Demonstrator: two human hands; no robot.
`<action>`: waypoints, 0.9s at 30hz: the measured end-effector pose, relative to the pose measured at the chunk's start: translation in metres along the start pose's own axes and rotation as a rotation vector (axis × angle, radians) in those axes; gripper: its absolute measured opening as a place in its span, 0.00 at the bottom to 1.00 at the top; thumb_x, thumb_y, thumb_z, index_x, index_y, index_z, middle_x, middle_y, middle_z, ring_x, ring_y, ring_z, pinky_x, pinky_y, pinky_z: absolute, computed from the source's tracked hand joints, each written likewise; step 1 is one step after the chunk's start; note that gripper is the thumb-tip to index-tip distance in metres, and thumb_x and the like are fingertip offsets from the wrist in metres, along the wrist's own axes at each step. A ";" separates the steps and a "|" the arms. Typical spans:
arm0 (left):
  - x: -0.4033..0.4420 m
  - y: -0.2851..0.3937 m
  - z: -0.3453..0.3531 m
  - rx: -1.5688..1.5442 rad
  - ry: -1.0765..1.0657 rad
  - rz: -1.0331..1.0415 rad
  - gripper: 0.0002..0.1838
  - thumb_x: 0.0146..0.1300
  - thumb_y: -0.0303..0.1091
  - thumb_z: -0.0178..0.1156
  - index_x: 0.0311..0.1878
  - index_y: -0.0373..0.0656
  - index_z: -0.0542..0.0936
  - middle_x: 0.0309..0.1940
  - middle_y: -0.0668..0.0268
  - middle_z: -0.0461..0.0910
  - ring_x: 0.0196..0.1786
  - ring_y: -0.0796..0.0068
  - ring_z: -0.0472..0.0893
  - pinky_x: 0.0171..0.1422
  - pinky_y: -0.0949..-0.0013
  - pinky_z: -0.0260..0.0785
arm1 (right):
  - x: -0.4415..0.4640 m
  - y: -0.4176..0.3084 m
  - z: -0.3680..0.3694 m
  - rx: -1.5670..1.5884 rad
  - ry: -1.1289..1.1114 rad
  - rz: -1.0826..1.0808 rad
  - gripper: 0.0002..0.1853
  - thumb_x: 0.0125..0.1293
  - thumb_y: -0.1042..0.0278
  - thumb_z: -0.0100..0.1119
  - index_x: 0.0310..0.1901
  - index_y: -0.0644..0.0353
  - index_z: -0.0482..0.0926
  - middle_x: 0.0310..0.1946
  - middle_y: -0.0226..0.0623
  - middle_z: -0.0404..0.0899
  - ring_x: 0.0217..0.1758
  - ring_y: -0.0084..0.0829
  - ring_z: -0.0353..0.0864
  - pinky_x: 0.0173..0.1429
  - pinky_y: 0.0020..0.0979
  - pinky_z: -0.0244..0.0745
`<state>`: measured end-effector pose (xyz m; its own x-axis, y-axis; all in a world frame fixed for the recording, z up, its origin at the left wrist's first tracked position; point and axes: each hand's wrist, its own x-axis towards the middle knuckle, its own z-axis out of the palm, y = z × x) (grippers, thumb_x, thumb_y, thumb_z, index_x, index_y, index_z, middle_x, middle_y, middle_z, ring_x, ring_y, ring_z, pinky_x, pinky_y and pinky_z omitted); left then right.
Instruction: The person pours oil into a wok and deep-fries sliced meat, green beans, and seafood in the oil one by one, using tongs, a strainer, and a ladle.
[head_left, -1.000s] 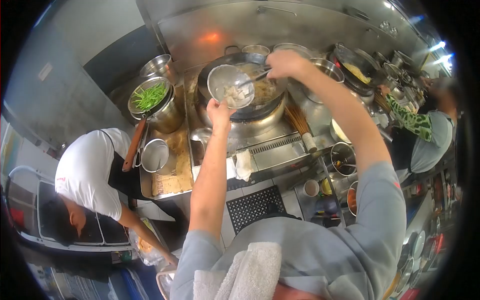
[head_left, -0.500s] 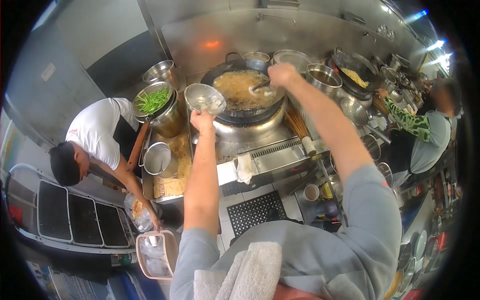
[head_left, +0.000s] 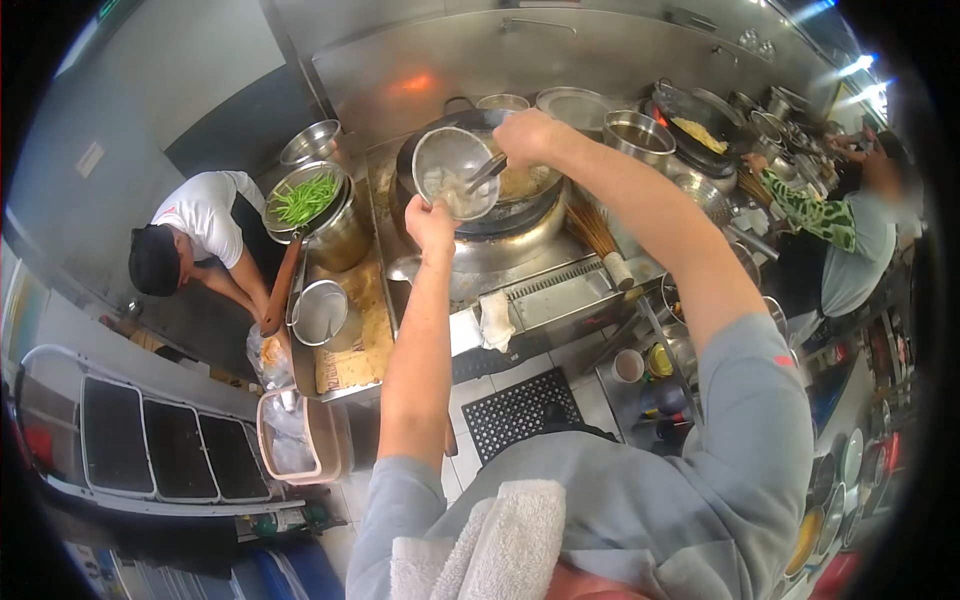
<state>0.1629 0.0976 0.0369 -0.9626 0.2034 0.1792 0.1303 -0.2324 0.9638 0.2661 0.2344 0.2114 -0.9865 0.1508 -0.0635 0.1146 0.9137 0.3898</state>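
Observation:
My left hand [head_left: 430,225] is closed on the rim of a round metal bowl [head_left: 422,155], tilted over the near left side of the wok [head_left: 548,212]. Pale, wet pieces of food [head_left: 462,192] lie in the bowl. My right hand [head_left: 525,138], closed, grips what look like dark tongs [head_left: 487,172] from above, their tips down among the pale pieces. Behind the bowl, part of the brownish bubbling oil [head_left: 525,182] shows in the wok; the bowl and my right arm hide much of it.
Green beans [head_left: 305,200] sit in a strainer over a pot on the left, beside a metal pail [head_left: 322,314]. A bamboo brush [head_left: 600,245] leans right of the wok. A co-worker [head_left: 205,235] bends at left; another person [head_left: 865,255] stands at the right-hand wok.
My left hand has brought the bowl rightward, in front of the wok. The tongs have moved from the oil into the bowl. The co-worker at left has drawn an arm back from the bin.

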 end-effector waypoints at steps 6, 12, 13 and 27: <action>0.028 -0.041 -0.009 -0.005 0.146 -0.054 0.02 0.54 0.18 0.51 0.30 0.34 0.72 0.31 0.58 0.77 0.30 0.66 0.81 0.28 0.62 0.82 | 0.009 0.047 -0.014 0.063 0.064 0.198 0.14 0.51 0.67 0.59 0.40 0.58 0.83 0.41 0.41 0.83 0.46 0.40 0.82 0.47 0.39 0.78; 0.023 -0.015 -0.035 -0.266 0.197 -0.168 0.10 0.55 0.17 0.48 0.41 0.34 0.71 0.40 0.55 0.75 0.40 0.60 0.82 0.38 0.58 0.83 | 0.049 0.031 0.057 0.076 0.009 0.126 0.13 0.53 0.65 0.58 0.40 0.59 0.83 0.41 0.44 0.83 0.47 0.39 0.82 0.49 0.39 0.77; 0.020 -0.011 -0.039 -0.278 0.168 -0.157 0.10 0.55 0.16 0.47 0.41 0.34 0.71 0.40 0.56 0.75 0.40 0.60 0.82 0.38 0.58 0.83 | 0.056 0.027 0.065 0.126 0.055 0.169 0.14 0.53 0.65 0.57 0.40 0.59 0.83 0.41 0.44 0.83 0.48 0.39 0.82 0.49 0.39 0.77; -0.012 -0.002 -0.013 -0.237 0.017 -0.015 0.03 0.57 0.19 0.53 0.35 0.32 0.74 0.29 0.62 0.75 0.29 0.71 0.80 0.27 0.66 0.81 | 0.018 -0.013 0.019 0.092 0.116 -0.069 0.12 0.49 0.67 0.60 0.36 0.62 0.83 0.36 0.45 0.83 0.42 0.42 0.83 0.45 0.40 0.78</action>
<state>0.1705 0.0829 0.0300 -0.9680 0.1933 0.1603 0.0587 -0.4467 0.8928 0.2494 0.2319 0.1874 -0.9987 0.0468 0.0217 0.0511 0.9521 0.3016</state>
